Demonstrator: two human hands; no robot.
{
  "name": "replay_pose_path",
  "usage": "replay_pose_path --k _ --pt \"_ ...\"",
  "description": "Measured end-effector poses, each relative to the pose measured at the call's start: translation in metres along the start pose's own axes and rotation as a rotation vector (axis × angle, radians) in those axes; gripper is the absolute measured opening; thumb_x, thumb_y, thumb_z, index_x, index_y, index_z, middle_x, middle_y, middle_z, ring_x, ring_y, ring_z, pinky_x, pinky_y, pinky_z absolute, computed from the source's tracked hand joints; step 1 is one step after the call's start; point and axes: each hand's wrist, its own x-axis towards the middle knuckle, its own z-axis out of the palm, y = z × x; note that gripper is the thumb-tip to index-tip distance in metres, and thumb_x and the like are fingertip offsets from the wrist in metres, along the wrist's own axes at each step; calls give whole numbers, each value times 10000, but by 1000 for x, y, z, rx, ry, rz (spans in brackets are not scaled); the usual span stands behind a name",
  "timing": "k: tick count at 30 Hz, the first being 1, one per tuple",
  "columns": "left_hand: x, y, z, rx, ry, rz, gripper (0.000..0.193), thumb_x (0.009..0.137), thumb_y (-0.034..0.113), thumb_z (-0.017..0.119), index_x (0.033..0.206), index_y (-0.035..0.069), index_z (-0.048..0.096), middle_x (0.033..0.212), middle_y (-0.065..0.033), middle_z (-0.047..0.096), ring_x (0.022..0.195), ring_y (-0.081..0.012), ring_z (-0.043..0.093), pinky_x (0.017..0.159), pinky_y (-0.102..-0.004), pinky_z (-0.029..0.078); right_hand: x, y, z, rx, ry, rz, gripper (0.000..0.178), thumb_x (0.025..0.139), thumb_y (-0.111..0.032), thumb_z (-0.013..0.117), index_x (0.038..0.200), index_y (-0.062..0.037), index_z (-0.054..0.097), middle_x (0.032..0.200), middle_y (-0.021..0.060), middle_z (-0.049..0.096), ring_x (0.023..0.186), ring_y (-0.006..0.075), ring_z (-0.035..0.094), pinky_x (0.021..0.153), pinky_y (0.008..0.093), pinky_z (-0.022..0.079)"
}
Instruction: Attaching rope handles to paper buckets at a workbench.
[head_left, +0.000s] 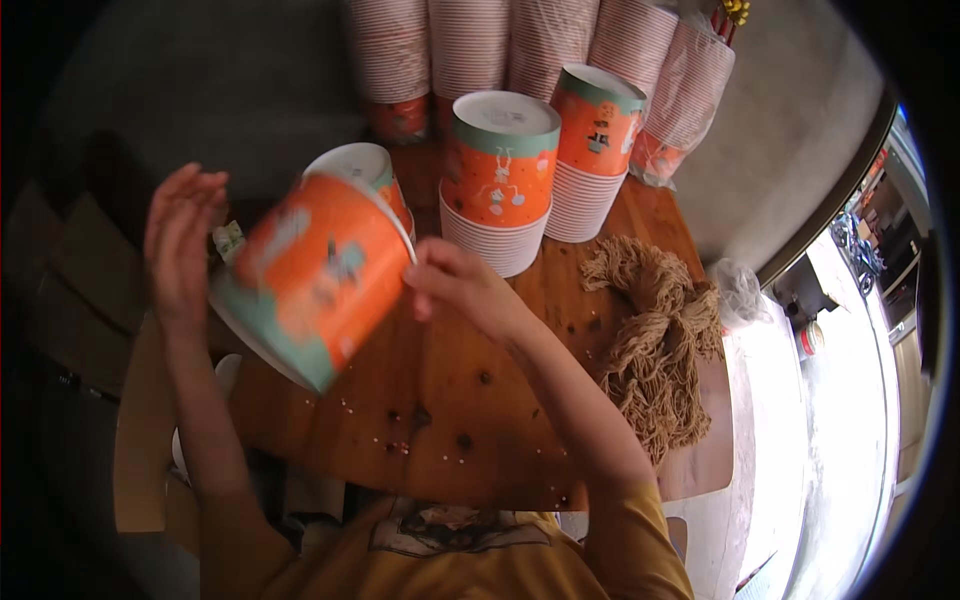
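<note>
- Two bare hands work over a wooden table point(480, 400), and every place below is told from the paper cup point(315, 285) held between them.
- That cup is orange with a teal band, tilted on its side above the table's left part, its white rim toward the right hand.
- Left hand point(183, 245) is pressed flat against the cup's left side, fingers straight and close together, not curled round it.
- Right hand point(455, 285) meets the cup's right rim; its fingertips point(418, 283) are pinched together at the rim, though blur hides whether they truly clamp the edge.
- Just behind the cup, a second cup point(365, 170) of the same kind sits partly hidden.
- Behind and to the right of the cup stand two stacks of upturned cups point(500, 180), the farther stack point(595, 150) leaning a little.
- Farther behind the cup, long sleeves of stacked cups point(470, 45) in clear wrap lie across the table's far end.
- Well to the right of the cup lies a heap of tan string point(655, 340), with a clear plastic bag point(738, 290) beyond it.
- Below the cup, small crumbs point(400, 445) dot the wood.
</note>
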Motion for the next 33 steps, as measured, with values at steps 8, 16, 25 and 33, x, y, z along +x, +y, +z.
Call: replay_pose_path --k 8,16,25,33 --pt "-34 -31 -11 144 182 -136 292 961 133 515 1224 12 556 1111 -84 604 1101 -170 561 985 -337 437 121 51 -6 609 355 120 193 953 -286 609 847 -126 622 728 -37 630 626 79 576 617 233 528" --pt "-39 -90 14 170 109 -203 338 933 58 531 1271 43 514 1224 -75 513 1152 -159 495 942 -315 454 91 8 5 -556 384 214 237 928 -270 605 1017 -50 599 755 54 662 583 205 626 561 321 541" --pt "-60 -131 56 885 -29 171 553 884 110 640 1390 96 415 1444 -182 258 1365 -373 295 1106 -492 306 26 -72 -66 -1737 882 -577 416 797 -197 732 1154 -80 554 1204 91 588 1127 338 530 939 466 430" --pt "-84 -143 145 649 -310 209 576 831 57 659 1369 90 456 1405 -176 348 1302 -370 377 1080 -469 334 30 -94 -94 -1437 741 -500 221 800 -120 695 992 -93 591 1007 88 640 977 333 600 800 448 517"
